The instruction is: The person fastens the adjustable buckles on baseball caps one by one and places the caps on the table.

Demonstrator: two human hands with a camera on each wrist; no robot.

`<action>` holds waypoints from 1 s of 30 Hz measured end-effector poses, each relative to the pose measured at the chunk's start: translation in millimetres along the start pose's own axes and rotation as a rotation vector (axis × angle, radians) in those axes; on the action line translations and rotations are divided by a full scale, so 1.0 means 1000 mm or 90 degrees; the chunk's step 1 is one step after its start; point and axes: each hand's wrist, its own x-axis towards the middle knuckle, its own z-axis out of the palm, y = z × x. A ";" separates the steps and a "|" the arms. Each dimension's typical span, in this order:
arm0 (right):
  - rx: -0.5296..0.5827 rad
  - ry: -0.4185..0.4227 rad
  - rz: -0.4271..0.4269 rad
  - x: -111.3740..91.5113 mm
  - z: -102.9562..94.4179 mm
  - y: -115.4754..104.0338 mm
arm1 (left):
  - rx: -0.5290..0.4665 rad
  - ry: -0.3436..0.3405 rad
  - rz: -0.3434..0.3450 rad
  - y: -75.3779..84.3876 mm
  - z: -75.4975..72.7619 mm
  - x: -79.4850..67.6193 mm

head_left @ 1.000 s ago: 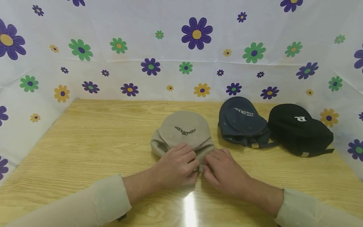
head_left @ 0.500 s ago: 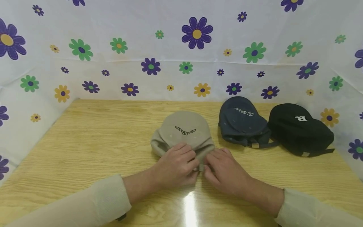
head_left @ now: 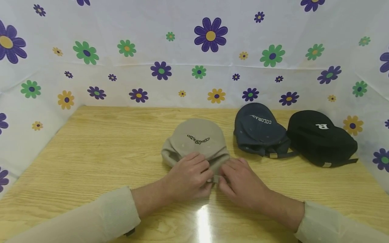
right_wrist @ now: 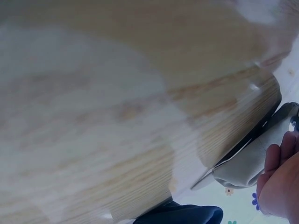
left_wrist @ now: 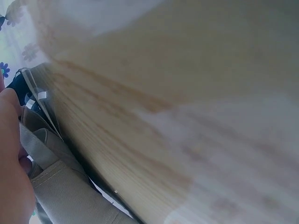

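Note:
A beige cap (head_left: 197, 138) with dark COLORADO lettering lies on the wooden table, its back strap and metal buckle (head_left: 215, 179) facing me. My left hand (head_left: 189, 177) pinches the strap just left of the buckle, fingers curled. On the buckle's other side my right hand (head_left: 243, 182) grips the strap's right part and the cap's edge. Both fingertips are partly hidden by the hands. In the left wrist view the folded beige cloth (left_wrist: 65, 186) shows beside my hand; the right wrist view has the cap (right_wrist: 252, 161) next to curled fingers (right_wrist: 272, 158).
A navy cap (head_left: 258, 130) with white lettering stands behind and right of the beige one. Touching it, a black cap (head_left: 319, 138) with a white R sits farther right. The table (head_left: 106, 145) ends at a white flowered cloth (head_left: 136, 33) at the back and sides.
Hardly anything differs. Both hands stay at the beige cap's strap, and the buckle shifts very slightly between them. The other caps have not moved.

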 end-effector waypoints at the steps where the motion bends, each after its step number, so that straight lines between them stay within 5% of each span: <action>1: 0.000 0.002 0.000 0.000 0.000 0.000 | 0.001 0.000 0.000 0.000 0.000 0.000; 30: 0.011 0.014 0.016 0.001 -0.001 -0.001 | -0.002 0.005 -0.007 -0.001 -0.001 -0.002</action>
